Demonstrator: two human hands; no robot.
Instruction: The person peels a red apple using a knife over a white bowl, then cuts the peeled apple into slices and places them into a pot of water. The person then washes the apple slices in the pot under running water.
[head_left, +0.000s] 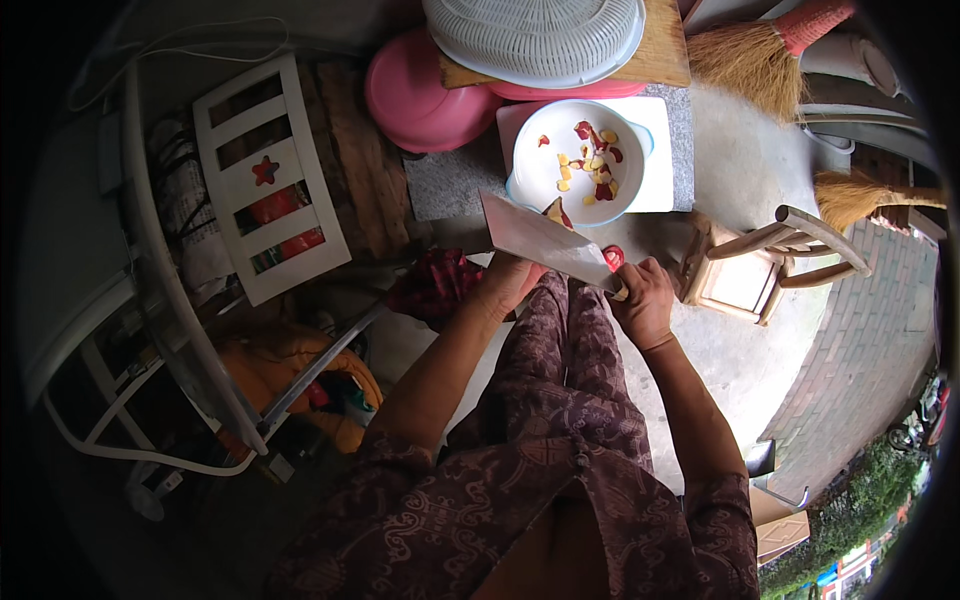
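My right hand (646, 298) grips the handle of a broad metal cleaver (551, 238), whose blade slants up to the left above my knees. Behind the blade is my left hand (517, 281), its fingers mostly hidden. A red-skinned tuber piece with pale yellow flesh (557, 214) sticks out past the blade's far edge, apparently in that hand's grasp. Just beyond stands a white basin with a blue rim (529, 161). Cut tuber pieces (602, 180), some yellow and some red-skinned, lie scattered on its bottom.
The basin stands on a white board (664, 180). Behind it are a pink basin (420, 101) and a white plastic basket (536, 37) on a wooden board (664, 45). A small wooden chair (739, 277) stands right, near straw brooms (750, 64). At left is a white slatted panel (259, 206).
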